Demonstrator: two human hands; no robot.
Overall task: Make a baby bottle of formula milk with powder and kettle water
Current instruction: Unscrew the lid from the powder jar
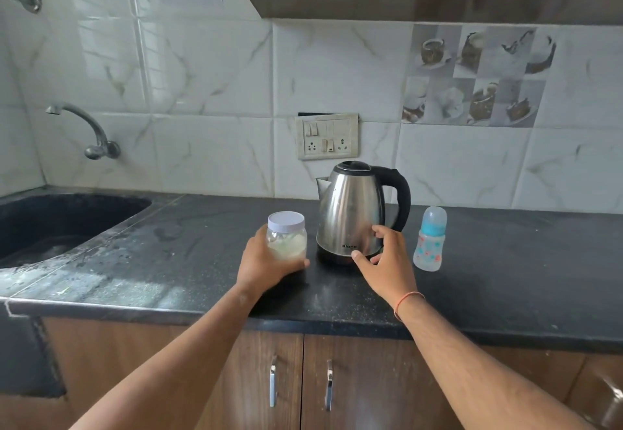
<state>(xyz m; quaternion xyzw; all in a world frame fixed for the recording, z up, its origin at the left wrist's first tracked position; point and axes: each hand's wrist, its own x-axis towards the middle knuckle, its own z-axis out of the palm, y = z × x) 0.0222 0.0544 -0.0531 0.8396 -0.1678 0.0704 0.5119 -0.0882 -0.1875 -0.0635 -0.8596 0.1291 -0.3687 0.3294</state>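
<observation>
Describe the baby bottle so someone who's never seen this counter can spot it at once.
Find the steel kettle at the middle of the black countertop, below the wall switchboard. The baby bottle stands upright just right of it, untouched. It's the only item with a blue collar, a domed cap and coloured dots.

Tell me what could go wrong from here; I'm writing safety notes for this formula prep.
1. The right hand has bare fingers on the kettle metal body, not its handle; if the water is hot, that could burn.
2. The bottle stands capped, close by the right wrist; a sideways move might topple it.
3. The left hand grips the lidded jar alone; opening it one-handed could spill powder.
</observation>
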